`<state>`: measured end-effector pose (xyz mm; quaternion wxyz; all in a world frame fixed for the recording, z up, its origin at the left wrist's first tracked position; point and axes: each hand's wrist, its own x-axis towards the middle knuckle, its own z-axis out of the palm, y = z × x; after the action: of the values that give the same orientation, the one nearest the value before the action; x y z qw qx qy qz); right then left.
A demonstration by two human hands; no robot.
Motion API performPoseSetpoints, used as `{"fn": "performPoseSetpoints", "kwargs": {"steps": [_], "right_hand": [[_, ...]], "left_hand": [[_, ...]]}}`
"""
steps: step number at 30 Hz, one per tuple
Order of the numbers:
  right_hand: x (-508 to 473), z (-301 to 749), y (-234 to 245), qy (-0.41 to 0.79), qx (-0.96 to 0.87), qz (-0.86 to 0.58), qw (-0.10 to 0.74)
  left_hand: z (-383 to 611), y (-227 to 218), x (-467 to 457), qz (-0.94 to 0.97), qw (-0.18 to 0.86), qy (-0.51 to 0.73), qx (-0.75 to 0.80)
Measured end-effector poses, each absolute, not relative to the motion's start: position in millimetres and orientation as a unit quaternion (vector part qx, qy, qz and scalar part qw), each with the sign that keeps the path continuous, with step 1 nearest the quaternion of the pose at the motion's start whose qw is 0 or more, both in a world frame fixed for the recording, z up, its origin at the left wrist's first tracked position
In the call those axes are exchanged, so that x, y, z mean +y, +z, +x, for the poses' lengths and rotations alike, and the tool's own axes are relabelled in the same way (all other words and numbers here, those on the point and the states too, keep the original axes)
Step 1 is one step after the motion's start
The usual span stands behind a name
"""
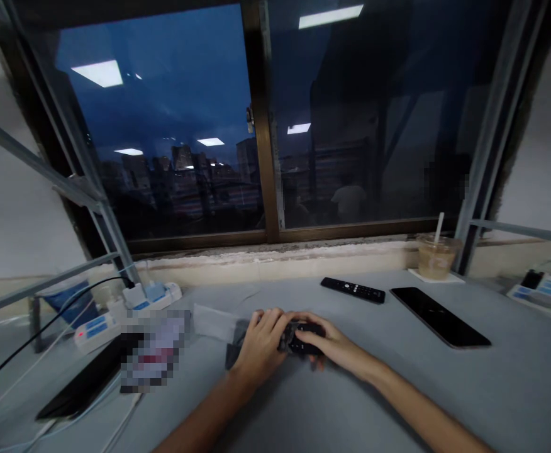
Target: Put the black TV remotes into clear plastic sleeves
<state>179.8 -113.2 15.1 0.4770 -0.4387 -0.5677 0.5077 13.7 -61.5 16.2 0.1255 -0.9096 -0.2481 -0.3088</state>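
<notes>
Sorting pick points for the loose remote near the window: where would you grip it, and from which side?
I'd pinch the remote at mid-length, across its narrow width, coming down from above on the near side. It lies flat, buttons up, long and slim; the sill rises behind, and the phone sits close to its right end, so avoid that end.

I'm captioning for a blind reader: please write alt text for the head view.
A person's left hand and right hand hold a black remote at a grey desk. Beyond are another remote, a phone and a plastic cup before a window.
</notes>
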Motion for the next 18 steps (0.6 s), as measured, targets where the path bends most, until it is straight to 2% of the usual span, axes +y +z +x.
{"fn": "performPoseSetpoints", "kwargs": {"steps": [4, 8, 11, 15, 18], "right_hand": [[-117, 180, 20, 0.541, -0.551, -0.402, 0.492], [-117, 192, 33, 0.524, -0.484, -0.411, 0.567], [-116, 202, 41, 0.569, -0.404, -0.373, 0.611], [-112, 209, 42, 0.634, -0.359, -0.311, 0.610], [-109, 211, 36, 0.626, -0.373, -0.328, 0.601]], "left_hand": [[14, 14, -54, -0.910, 0.134, -0.315, -0.235], [4, 18, -37, -0.891, 0.118, -0.314, -0.305], [-9, 22, -25, -0.881, 0.100, -0.294, -0.358], [-18, 24, -16, -0.887, 0.089, -0.276, -0.360], [-18, 23, -16, -0.892, 0.088, -0.279, -0.345]]}}
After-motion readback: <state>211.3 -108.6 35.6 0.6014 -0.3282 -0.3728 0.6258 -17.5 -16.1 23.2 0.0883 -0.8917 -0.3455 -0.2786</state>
